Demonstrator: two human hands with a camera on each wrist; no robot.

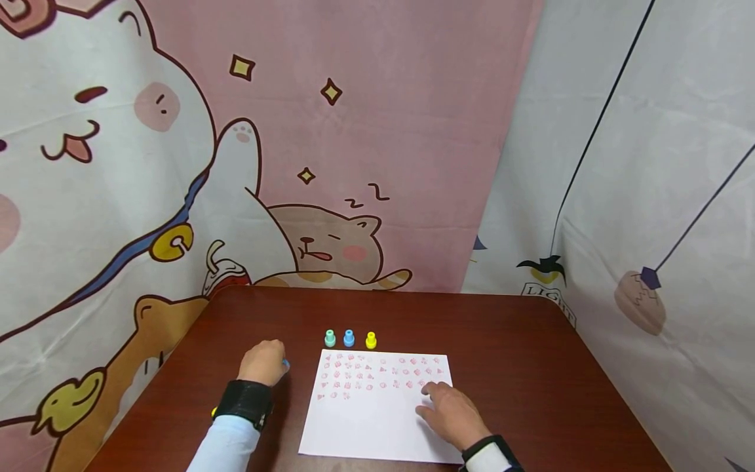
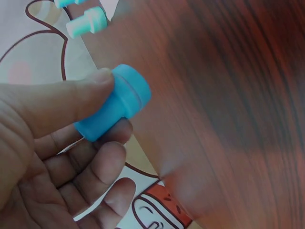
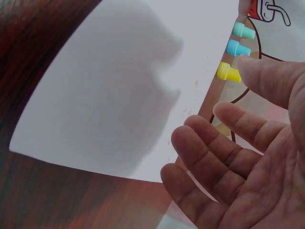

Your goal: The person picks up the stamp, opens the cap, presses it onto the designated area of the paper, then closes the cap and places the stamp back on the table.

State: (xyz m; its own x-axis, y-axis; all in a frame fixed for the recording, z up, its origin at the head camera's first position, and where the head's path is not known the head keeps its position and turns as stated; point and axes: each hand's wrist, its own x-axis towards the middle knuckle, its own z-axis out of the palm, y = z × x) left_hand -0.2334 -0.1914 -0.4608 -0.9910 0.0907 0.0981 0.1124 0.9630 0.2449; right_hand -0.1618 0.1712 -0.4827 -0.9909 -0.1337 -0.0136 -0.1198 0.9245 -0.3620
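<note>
While the left hand point(image 1: 262, 364) pinches a blue stamp point(image 2: 118, 102), the right hand point(image 1: 453, 416), fingers point(image 3: 205, 160) apart, hovers over the printed sheet point(image 1: 366, 426)

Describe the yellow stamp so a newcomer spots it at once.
On the brown table, find the white sheet. Just past its far edge stands a row of three stamps. In the head view, the yellow stamp is the rightmost, set apart by colour from the blue stamp beside it and the green stamp beyond.
</note>
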